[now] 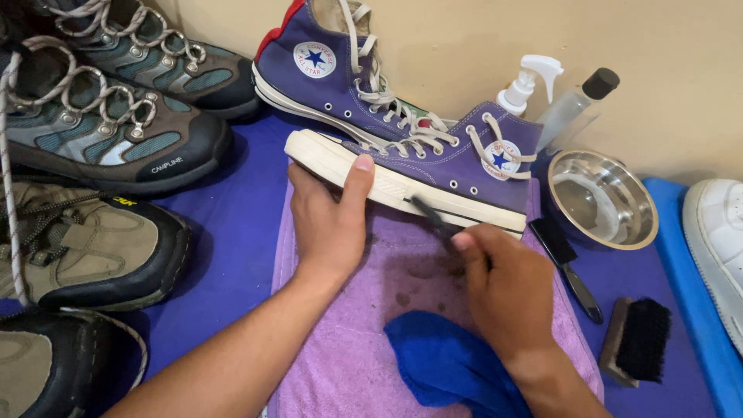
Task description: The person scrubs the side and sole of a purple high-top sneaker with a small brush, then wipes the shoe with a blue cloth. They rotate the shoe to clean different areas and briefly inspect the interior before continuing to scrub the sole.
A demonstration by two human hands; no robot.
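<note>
Left hand (329, 217) clamps the purple sneaker (433, 166) by its toe on the towel (348, 340), right hand (507, 290) fisted around a small brush (433, 218) against the sole.

A purple canvas high-top sneaker (433, 166) lies on its side over a lilac towel (340, 348), its cream rubber sole facing the person and its toe pointing left. Off-white laces run loosely through its eyelets. A small dark brush (433, 219) is pressed against the sole's edge near the heel end, blurred.
</note>
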